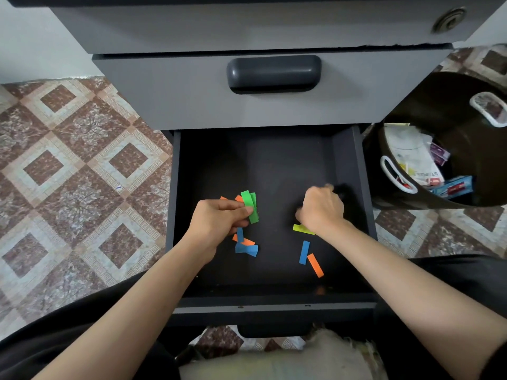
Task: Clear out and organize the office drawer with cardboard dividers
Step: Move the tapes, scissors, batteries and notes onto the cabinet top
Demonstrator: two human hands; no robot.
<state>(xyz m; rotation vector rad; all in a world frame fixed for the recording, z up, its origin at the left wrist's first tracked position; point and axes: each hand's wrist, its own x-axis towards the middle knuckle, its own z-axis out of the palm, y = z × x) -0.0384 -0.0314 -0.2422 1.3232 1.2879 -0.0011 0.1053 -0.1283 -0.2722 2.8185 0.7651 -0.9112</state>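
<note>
Nearest to me, a pale cloth (315, 357) is lying at 6 o'clock, just below the front rim of the open drawer (274, 307), which is standing pulled out over the patterned floor (82, 160).

Inside it, at 5 o'clock on the dark drawer bottom, a blue strip (304, 252) and an orange strip (315, 266) are lying loose with their near ends almost meeting. At 7 o'clock a small heap of blue and orange strips (245, 244) is sitting partly under the left wrist. A yellow-green strip (301, 229) is poking out from beneath the right wrist.

I am watching both arms reaching in. The left grip (216, 223), at 9 o'clock, is pinching green strips (250, 205) between thumb and fingers, with orange ends showing just behind them. The right grip (322, 209), at 3 o'clock, is curling its fingers downward, but the fingertips are blurring against the dark bottom and I cannot tell whether it is clenching on anything.

Beyond the drawer's right wall, at 2 o'clock, a black bin (444, 111) with white handles is holding packets and wrappers. At 12 o'clock the upper drawer (192, 91) is sitting closed, showing its dark handle (273, 74), and a round lock (448, 19) is showing further up at 1 o'clock.
</note>
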